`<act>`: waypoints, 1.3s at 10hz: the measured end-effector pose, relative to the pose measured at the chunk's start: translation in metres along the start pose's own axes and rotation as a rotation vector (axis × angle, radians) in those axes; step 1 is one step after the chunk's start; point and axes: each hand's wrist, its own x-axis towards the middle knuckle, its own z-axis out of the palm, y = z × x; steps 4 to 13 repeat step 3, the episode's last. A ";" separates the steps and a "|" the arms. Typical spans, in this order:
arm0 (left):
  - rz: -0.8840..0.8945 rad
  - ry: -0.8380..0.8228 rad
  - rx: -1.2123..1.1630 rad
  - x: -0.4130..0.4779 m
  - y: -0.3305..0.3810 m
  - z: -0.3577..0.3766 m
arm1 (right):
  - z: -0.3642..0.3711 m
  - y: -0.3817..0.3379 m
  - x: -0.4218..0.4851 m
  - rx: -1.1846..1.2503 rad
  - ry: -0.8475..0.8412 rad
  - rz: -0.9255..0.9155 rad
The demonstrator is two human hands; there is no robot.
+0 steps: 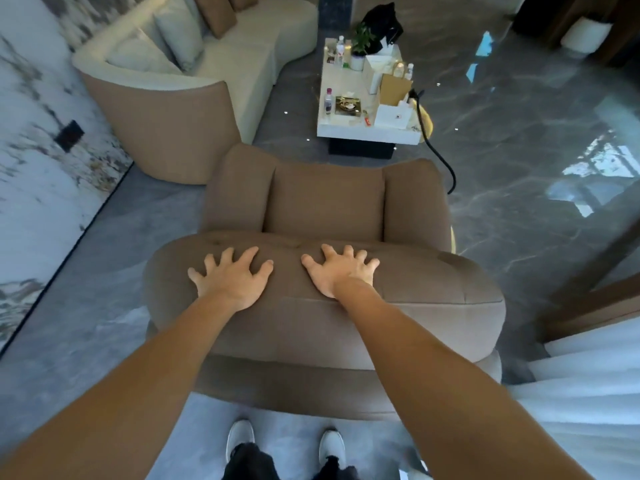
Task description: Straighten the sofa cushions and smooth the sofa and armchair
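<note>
A brown fabric armchair (325, 199) stands right in front of me, seen from behind. Both palms lie flat on the top of its padded backrest (433, 289). My left hand (232, 275) presses left of the middle with fingers spread. My right hand (341, 270) rests just right of the middle, fingers also spread. Neither hand holds anything. Farther back at the upper left is a curved cream and tan sofa (166, 123). On it lean pale cushions (178, 32) and brown cushions (216, 12).
A white coffee table (346, 131) crowded with bottles, a plant, boxes and a paper bag (394, 90) stands beyond the armchair. A black cable (438, 157) trails off its right side onto the glossy dark floor. A marble wall runs along the left; white curtain at lower right.
</note>
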 end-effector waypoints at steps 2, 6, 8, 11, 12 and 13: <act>0.058 -0.070 0.005 -0.019 0.007 -0.023 | -0.028 0.004 -0.006 -0.018 -0.063 -0.045; 0.177 -0.191 0.007 -0.024 0.005 -0.051 | -0.049 -0.003 -0.014 0.007 -0.203 -0.039; 0.177 -0.191 0.007 -0.024 0.005 -0.051 | -0.049 -0.003 -0.014 0.007 -0.203 -0.039; 0.177 -0.191 0.007 -0.024 0.005 -0.051 | -0.049 -0.003 -0.014 0.007 -0.203 -0.039; 0.177 -0.191 0.007 -0.024 0.005 -0.051 | -0.049 -0.003 -0.014 0.007 -0.203 -0.039; 0.177 -0.191 0.007 -0.024 0.005 -0.051 | -0.049 -0.003 -0.014 0.007 -0.203 -0.039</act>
